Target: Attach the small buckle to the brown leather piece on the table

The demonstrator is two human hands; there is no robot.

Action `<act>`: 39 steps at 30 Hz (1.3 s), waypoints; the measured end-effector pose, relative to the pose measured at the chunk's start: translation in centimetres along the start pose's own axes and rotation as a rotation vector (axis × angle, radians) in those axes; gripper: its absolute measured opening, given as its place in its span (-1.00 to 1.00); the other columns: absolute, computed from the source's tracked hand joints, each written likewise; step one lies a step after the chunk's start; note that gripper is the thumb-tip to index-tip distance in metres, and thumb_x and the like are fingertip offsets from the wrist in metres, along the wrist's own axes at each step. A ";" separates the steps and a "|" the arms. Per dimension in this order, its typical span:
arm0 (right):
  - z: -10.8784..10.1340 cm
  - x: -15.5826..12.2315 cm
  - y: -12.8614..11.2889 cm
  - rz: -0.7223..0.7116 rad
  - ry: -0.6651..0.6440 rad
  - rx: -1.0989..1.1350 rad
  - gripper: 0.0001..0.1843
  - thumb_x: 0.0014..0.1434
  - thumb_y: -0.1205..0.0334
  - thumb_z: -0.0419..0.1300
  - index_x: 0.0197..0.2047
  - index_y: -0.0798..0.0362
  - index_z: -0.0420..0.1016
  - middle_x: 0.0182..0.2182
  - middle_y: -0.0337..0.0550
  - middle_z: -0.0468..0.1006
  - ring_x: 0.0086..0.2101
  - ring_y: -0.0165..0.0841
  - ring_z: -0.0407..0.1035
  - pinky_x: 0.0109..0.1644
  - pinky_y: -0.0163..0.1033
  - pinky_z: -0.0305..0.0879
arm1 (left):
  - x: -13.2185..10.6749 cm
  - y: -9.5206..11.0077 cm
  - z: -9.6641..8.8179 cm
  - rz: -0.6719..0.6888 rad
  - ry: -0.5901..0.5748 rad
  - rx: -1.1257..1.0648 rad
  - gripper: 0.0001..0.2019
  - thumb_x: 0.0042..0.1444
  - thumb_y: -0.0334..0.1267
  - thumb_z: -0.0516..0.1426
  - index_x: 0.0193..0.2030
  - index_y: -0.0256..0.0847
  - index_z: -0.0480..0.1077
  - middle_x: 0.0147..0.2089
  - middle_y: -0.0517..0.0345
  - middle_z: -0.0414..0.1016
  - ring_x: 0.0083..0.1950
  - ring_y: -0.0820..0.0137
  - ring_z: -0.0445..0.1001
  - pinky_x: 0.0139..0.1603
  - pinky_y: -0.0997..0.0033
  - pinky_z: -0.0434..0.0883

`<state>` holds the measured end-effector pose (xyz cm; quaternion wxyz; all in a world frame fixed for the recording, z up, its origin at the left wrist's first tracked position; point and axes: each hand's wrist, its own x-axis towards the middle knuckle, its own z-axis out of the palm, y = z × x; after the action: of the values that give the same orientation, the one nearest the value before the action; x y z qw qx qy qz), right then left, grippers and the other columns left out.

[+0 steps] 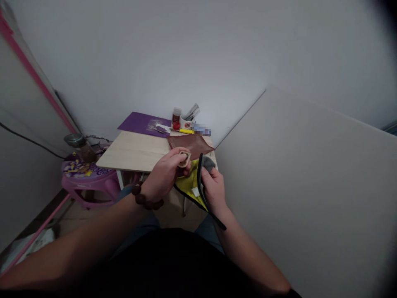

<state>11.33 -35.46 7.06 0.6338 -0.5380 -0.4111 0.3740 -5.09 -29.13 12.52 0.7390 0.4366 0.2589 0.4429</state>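
My left hand [169,169], with a dark beaded bracelet at the wrist, is closed on a small tan squarish piece with a hollow face [184,159]. The thumb presses into the hollow, and what the piece is cannot be made out. Folded over the fingers of my right hand [214,188] is a yellow and grey cloth [188,184] with black edging and a white tag. The cloth hangs below both hands, beside the left fingers. Just beyond them, a brown leather-like sheet [194,145] lies on the wooden table [136,149].
At the table's back are a purple sheet [136,122], a white mug with tools [187,123], a jar [176,114] and a yellow-handled tool [185,131]. A pink stool [93,188] bearing a lidded jar [82,147] stands left. A pale panel [304,186] borders the right side.
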 end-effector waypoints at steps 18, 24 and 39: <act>0.5 0.6 0.3 -0.005 -0.040 -0.086 -0.62 0.25 -0.17 0.51 -0.18 0.00 0.83 -0.25 -0.14 0.77 -0.25 -0.23 0.53 -0.09 -0.13 0.47 | -0.1 -1.1 -0.8 0.173 -0.010 0.586 -0.58 0.51 0.09 0.16 0.12 -0.20 0.66 -0.07 0.07 0.68 -0.08 0.25 0.56 -0.09 0.34 0.50; 1.7 0.1 -0.4 -0.053 -0.052 -0.097 -0.63 0.12 -0.09 0.54 -0.11 -0.04 0.81 -0.21 -0.14 0.80 -0.21 -0.20 0.57 -0.07 -0.12 0.53 | -0.2 -0.7 -0.3 0.095 0.063 0.484 -0.61 0.47 0.05 0.20 0.12 -0.19 0.69 0.02 0.07 0.75 0.03 0.22 0.63 0.01 0.36 0.54; 1.1 0.7 1.4 0.035 -0.030 0.096 -0.61 0.21 -0.13 0.56 -0.07 -0.02 0.84 -0.19 -0.16 0.79 -0.22 -0.25 0.55 -0.03 -0.16 0.51 | 0.4 -2.4 -1.7 0.236 -0.007 0.670 -0.47 0.52 0.14 0.14 0.25 -0.23 0.70 0.22 -0.12 0.78 0.22 0.06 0.70 0.40 0.08 0.56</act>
<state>10.57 -34.25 5.85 0.6461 -0.5082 -0.3927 0.4124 -5.22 -28.64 9.58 0.4996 0.6830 0.3351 0.4143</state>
